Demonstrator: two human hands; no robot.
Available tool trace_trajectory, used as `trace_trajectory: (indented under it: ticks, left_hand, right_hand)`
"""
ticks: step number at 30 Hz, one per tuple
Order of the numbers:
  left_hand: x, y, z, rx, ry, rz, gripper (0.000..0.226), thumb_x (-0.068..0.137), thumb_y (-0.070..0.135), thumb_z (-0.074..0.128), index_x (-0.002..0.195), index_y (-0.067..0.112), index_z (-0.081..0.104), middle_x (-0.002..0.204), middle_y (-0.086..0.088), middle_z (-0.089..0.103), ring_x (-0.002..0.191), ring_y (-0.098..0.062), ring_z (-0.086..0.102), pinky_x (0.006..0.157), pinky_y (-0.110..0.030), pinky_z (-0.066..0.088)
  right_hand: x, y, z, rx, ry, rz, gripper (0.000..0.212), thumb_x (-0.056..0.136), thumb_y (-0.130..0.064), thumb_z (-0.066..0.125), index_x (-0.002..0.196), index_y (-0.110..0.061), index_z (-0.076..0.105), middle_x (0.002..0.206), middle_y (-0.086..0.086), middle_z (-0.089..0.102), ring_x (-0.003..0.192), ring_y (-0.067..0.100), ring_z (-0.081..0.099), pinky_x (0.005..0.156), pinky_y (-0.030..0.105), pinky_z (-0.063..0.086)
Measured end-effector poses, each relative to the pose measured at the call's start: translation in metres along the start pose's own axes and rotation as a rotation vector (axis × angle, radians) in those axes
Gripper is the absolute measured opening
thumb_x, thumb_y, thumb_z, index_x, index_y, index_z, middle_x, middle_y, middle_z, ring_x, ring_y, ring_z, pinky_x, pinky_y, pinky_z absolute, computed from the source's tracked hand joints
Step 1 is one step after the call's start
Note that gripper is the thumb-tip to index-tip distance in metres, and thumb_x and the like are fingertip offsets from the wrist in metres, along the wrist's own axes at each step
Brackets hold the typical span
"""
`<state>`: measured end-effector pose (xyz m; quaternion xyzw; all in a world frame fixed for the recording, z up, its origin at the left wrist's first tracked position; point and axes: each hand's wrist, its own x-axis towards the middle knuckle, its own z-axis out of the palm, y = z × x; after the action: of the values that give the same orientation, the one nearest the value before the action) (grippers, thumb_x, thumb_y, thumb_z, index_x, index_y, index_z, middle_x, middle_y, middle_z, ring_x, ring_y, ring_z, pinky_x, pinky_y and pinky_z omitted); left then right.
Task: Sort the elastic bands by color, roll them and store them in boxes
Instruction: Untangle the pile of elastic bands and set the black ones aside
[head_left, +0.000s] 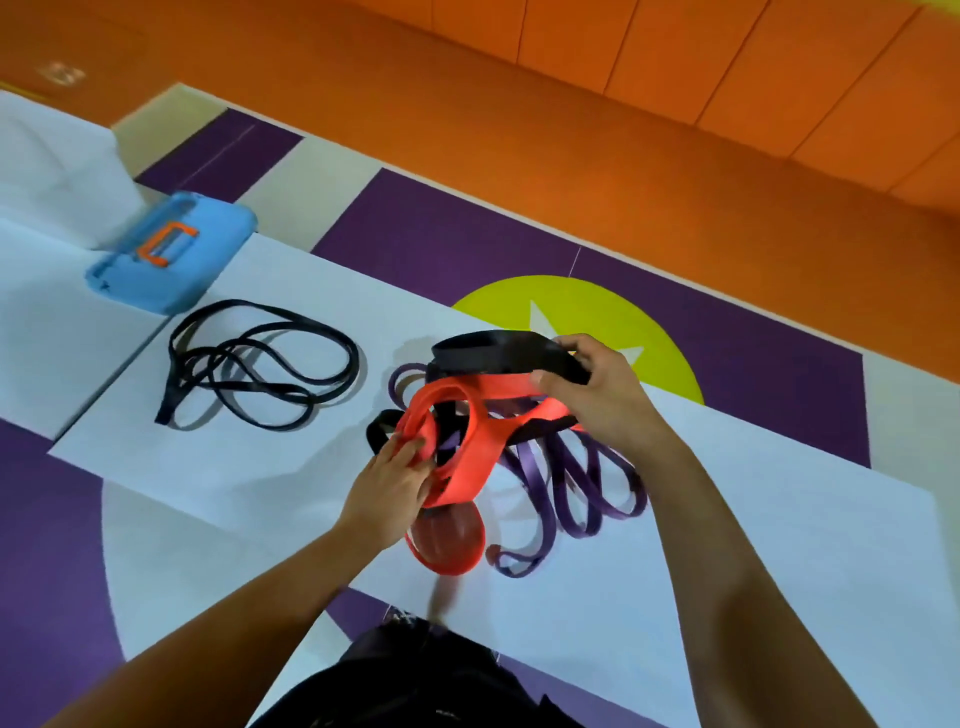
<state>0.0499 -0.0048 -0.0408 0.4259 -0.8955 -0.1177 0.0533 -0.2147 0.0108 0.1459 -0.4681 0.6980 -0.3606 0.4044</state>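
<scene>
A wide red band (470, 441) is being held up above the white table (753, 545) between both hands. Its left loop is being gripped by the left hand (387, 493), whose fingers are curling over the band's edge. Its upper strip is running toward the right hand (597, 389). A wide black band (488, 353), just above the red band and touching it, is being pinched between the thumb and curled fingers of the right hand. Another red loop (452, 551) is lying on the table just below the red band. Whether it is part of the same band cannot be told.

Purple bands (576, 483) are lying in a loose tangle under the red band and to its right, on the table. Some of them are being covered by the red and black bands. A separate pile of thin black bands (260, 364) is lying to the left of the red band, well apart from it. A blue box (171, 254) with an orange handle is sitting further to the upper left of the red band, beyond the thin black pile, and is being blurred by motion.

Beyond the red band, a purple floor (467, 223) with a yellow-green circle (597, 306) is being shown, and an orange wall (571, 104) behind that. Dark clothing (415, 675) is being seen below the red band, at the lower edge.
</scene>
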Motion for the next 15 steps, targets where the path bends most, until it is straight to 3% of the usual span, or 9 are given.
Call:
trace_trajectory:
  ticks: [3, 6, 10, 13, 15]
  left_hand:
    - [0.013, -0.001, -0.014, 0.014, 0.046, -0.011, 0.024, 0.089, 0.015, 0.071, 0.112, 0.01, 0.071, 0.131, -0.01, 0.064, 0.122, -0.039, 0.061, 0.093, -0.048, 0.058]
    - [0.021, 0.0, -0.027, 0.073, 0.021, -0.048, 0.027, 0.079, 0.006, 0.08, 0.106, 0.006, 0.073, 0.128, -0.012, 0.067, 0.111, -0.041, 0.066, 0.082, -0.049, 0.062]
    - [0.014, -0.005, -0.037, 0.084, -0.025, -0.109, 0.021, 0.078, 0.011, 0.083, 0.097, 0.01, 0.073, 0.121, -0.008, 0.071, 0.102, -0.047, 0.067, 0.07, -0.05, 0.062]
    - [0.019, -0.013, -0.047, 0.081, -0.034, -0.199, 0.019, 0.091, 0.022, 0.068, 0.104, 0.01, 0.073, 0.119, -0.008, 0.072, 0.109, -0.044, 0.064, 0.082, -0.051, 0.056]
    - [0.022, -0.017, -0.055, 0.082, -0.071, -0.227, 0.035, 0.095, 0.034, 0.05, 0.113, 0.011, 0.07, 0.123, -0.007, 0.07, 0.116, -0.038, 0.06, 0.094, -0.05, 0.051]
  right_hand:
    - [-0.011, -0.036, -0.011, 0.194, 0.148, -0.126, 0.022, 0.09, -0.012, 0.076, 0.111, -0.015, 0.068, 0.074, -0.017, 0.068, 0.061, -0.001, 0.057, 0.065, 0.017, 0.044]
    - [-0.011, -0.057, -0.022, 0.218, 0.244, -0.13, 0.016, 0.091, -0.015, 0.076, 0.103, -0.021, 0.068, 0.058, -0.019, 0.061, 0.048, 0.001, 0.048, 0.057, 0.022, 0.04]
    - [-0.019, -0.073, -0.042, 0.187, 0.26, -0.171, 0.015, 0.089, -0.017, 0.078, 0.103, -0.018, 0.071, 0.055, -0.015, 0.058, 0.046, 0.011, 0.044, 0.049, 0.023, 0.039]
    - [-0.03, -0.091, -0.06, 0.329, 0.358, -0.226, 0.021, 0.09, -0.015, 0.077, 0.109, -0.008, 0.07, 0.054, -0.01, 0.056, 0.041, 0.013, 0.042, 0.044, 0.022, 0.035]
    - [-0.032, -0.105, -0.068, 0.318, 0.373, -0.205, 0.022, 0.089, -0.016, 0.078, 0.106, -0.006, 0.069, 0.053, -0.01, 0.057, 0.037, 0.012, 0.042, 0.041, 0.021, 0.034]
